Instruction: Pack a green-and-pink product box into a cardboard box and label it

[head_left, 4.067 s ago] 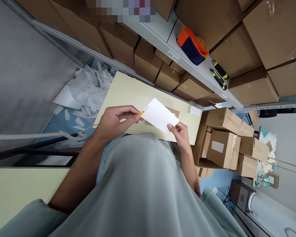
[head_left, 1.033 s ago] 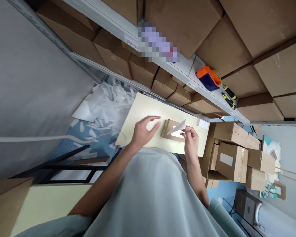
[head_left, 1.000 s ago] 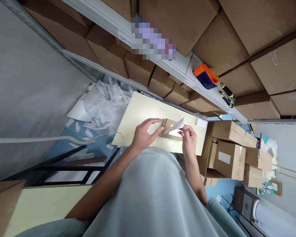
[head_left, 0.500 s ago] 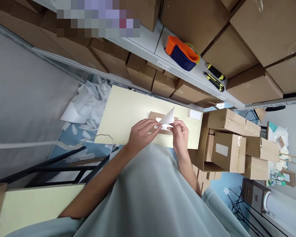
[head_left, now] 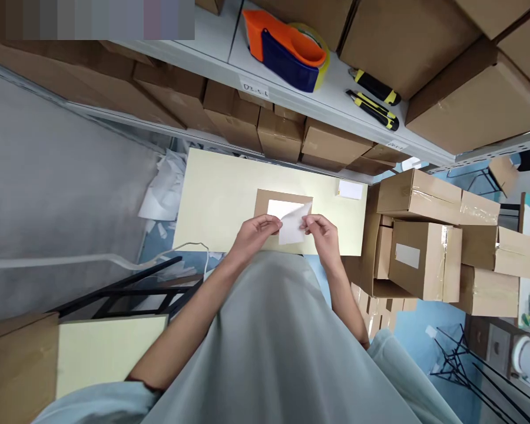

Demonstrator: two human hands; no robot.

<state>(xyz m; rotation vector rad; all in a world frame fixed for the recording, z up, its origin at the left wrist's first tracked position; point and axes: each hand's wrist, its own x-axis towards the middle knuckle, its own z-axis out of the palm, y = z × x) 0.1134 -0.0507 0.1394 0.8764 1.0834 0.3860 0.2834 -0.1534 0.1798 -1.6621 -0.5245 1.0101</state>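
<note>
A thin white sheet of paper [head_left: 292, 228] is stretched between my two hands over the front of a flat brown cardboard box [head_left: 262, 201]. My left hand [head_left: 256, 235] pinches the sheet's left side between thumb and fingertips. On the right side, my right hand [head_left: 323, 235] pinches it near the edge. The sheet's upper right corner is bent over, and its lower part hangs towards me. Behind it, a white label [head_left: 282, 207] shows on the box top, partly covered by the sheet. Whether sheet and label are joined I cannot tell.
The box lies on a pale yellow table [head_left: 221, 188]. A small white stack [head_left: 350, 189] sits at its far right corner. Above is a shelf with an orange and blue tape dispenser [head_left: 287, 50] and two utility knives [head_left: 374, 97]. Cardboard boxes [head_left: 424, 259] are piled at right.
The sheet was folded up with a raised pointed corner; now it is flatter and hangs lower towards me. More of the box and label shows behind it. The view has shifted.
</note>
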